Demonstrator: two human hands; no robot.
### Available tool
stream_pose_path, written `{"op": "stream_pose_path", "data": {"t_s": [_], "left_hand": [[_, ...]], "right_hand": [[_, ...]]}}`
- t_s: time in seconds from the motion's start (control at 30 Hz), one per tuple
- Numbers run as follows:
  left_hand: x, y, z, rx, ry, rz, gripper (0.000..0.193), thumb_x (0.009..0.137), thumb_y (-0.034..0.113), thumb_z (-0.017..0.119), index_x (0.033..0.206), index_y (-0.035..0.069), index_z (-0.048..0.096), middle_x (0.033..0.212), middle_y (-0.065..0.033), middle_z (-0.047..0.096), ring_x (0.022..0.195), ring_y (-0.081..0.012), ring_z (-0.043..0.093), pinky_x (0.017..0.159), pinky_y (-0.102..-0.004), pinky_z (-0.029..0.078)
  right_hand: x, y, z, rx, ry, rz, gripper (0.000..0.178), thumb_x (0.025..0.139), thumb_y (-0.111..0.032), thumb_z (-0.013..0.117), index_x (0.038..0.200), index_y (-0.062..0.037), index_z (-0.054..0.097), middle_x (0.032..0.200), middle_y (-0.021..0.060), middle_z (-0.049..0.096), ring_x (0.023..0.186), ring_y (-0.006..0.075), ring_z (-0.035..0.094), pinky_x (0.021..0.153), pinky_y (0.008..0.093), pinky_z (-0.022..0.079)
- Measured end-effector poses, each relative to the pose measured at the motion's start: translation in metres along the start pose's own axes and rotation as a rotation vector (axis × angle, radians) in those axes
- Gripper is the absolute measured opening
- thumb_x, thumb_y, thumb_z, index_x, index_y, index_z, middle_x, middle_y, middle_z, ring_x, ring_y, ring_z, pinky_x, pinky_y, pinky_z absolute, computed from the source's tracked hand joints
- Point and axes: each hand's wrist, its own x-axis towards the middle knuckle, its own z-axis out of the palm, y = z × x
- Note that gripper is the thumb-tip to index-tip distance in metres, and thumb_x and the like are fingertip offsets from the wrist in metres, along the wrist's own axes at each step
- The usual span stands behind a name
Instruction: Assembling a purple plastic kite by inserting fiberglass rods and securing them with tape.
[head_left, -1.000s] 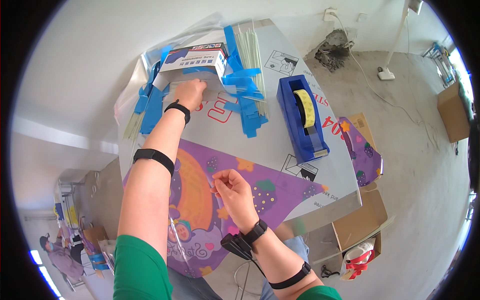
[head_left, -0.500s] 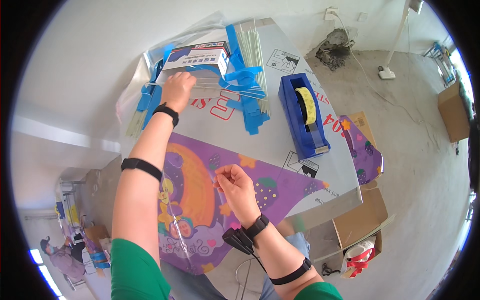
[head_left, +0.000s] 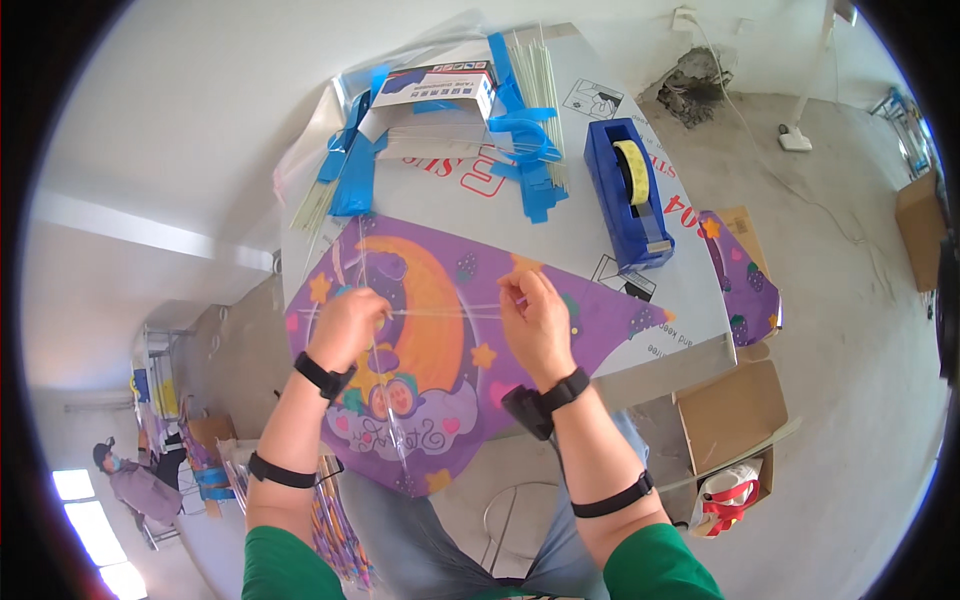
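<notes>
A purple kite sail [head_left: 590,318], printed with an orange moon, stars and a bear, lies on the table in front of me. Between my hands a thin pale rod [head_left: 440,312] runs crosswise over the moon. My left hand [head_left: 350,325] pinches it near the sail's left part, beside a lengthwise clear strip [head_left: 392,415]. The fingers of my right hand [head_left: 538,325] are closed on the rod's other end, right of the moon. Farther back, bundles of pale rods [head_left: 545,100] lie among blue strips [head_left: 352,180].
A blue tape dispenser [head_left: 630,215] with a yellow roll stands at the table's right. A printed box [head_left: 430,90] sits at the back. Beyond the right edge are another purple sail [head_left: 740,285] and an opened carton [head_left: 730,415]. A person [head_left: 140,490] works far left.
My left hand has come back from the rods at the rear to the sail. A pale rod now spans both hands. My right hand has moved forward and right.
</notes>
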Motion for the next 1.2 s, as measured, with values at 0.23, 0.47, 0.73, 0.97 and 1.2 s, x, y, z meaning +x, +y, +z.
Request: {"op": "stream_pose_path", "data": {"t_s": [0.23,0.47,0.73,0.97,1.2], "left_hand": [[0.004,0.026,0.031,-0.146,-0.207,-0.013,0.008,0.077,0.007,0.058,0.081,0.006,0.065,0.081,-0.0101,0.06,0.079,-0.0305,0.059,0.066,-0.0393,0.047],[0.021,0.03,0.041,-0.282,-0.14,0.047,0.008,0.076,0.004,0.061,0.083,0.005,0.066,0.086,-0.01,0.061,0.082,-0.0293,0.06,0.07,-0.0371,0.048],[-0.002,0.028,0.041,-0.245,-0.094,0.001,0.012,0.073,-0.003,0.063,0.081,0.005,0.066,0.088,-0.0073,0.061,0.084,-0.0264,0.06,0.069,-0.0345,0.049],[0.007,0.044,0.037,-0.171,-0.109,0.046,0.015,0.073,0.003,0.066,0.088,0.003,0.064,0.088,-0.0086,0.06,0.085,-0.0273,0.059,0.072,-0.0358,0.048],[0.037,0.094,0.065,0.027,-0.126,0.115,0.067,0.079,0.025,0.068,0.136,0.011,0.036,0.141,-0.0199,0.028,0.129,-0.0376,0.03,0.103,-0.0516,0.029]], "right_hand": [[-0.003,0.006,-0.035,-0.488,-0.241,-0.299,0.01,0.072,-0.01,0.066,0.081,-0.0075,0.062,0.078,0.0066,0.062,0.079,0.029,0.058,0.071,0.0386,0.047],[-0.004,0.018,-0.047,-0.56,-0.198,-0.229,0.003,0.075,-0.011,0.063,0.072,-0.009,0.063,0.078,0.0067,0.06,0.076,0.0278,0.058,0.065,0.0383,0.047],[0.002,0.03,-0.102,-0.595,-0.048,-0.092,0.003,0.072,-0.009,0.064,0.075,-0.0089,0.066,0.077,0.0081,0.06,0.08,0.0294,0.058,0.071,0.0387,0.047],[0.005,0.033,-0.124,-0.707,0.083,-0.121,0.003,0.071,-0.011,0.067,0.074,-0.0096,0.066,0.077,0.0046,0.06,0.081,0.0274,0.056,0.071,0.0393,0.043],[0.007,0.038,-0.147,-0.813,0.184,-0.047,0.002,0.071,-0.011,0.068,0.073,-0.0113,0.067,0.078,0.0027,0.061,0.083,0.0264,0.055,0.073,0.0388,0.041]]}}
